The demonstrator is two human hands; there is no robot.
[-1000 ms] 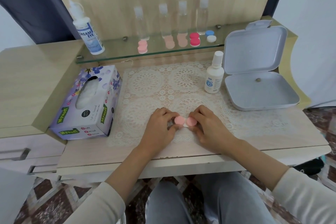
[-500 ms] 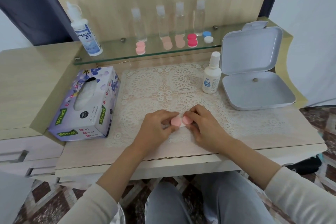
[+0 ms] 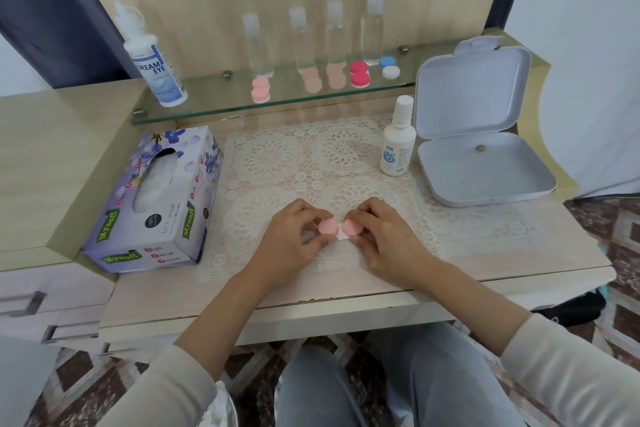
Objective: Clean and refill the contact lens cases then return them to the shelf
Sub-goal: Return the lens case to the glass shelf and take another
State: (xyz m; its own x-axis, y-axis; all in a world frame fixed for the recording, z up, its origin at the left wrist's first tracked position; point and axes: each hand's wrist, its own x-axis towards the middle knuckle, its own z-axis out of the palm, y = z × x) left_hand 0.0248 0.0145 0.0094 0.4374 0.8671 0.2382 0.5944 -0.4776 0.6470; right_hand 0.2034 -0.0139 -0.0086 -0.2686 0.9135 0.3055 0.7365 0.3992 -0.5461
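Observation:
A contact lens case with two pink caps [image 3: 341, 229] lies on the lace mat [image 3: 298, 163] near the front of the desk. My left hand [image 3: 294, 239] pinches its left cap and my right hand [image 3: 384, 236] pinches its right cap. Several more lens cases stand on the glass shelf [image 3: 214, 107]: a pink one [image 3: 260, 89], two peach ones [image 3: 311, 80], a red one [image 3: 359, 73] and a blue-and-white one [image 3: 389, 67]. A small solution bottle [image 3: 398, 140] stands on the mat at the right.
A large Dream Eye bottle [image 3: 152, 59] and several clear bottles [image 3: 258, 45] stand on the shelf. A tissue box [image 3: 156, 198] sits left of the mat. An open white hinged box [image 3: 481, 135] occupies the right of the desk.
Both hands stay on the case's pink caps; their fingers shift slightly around them. The view has drifted a little.

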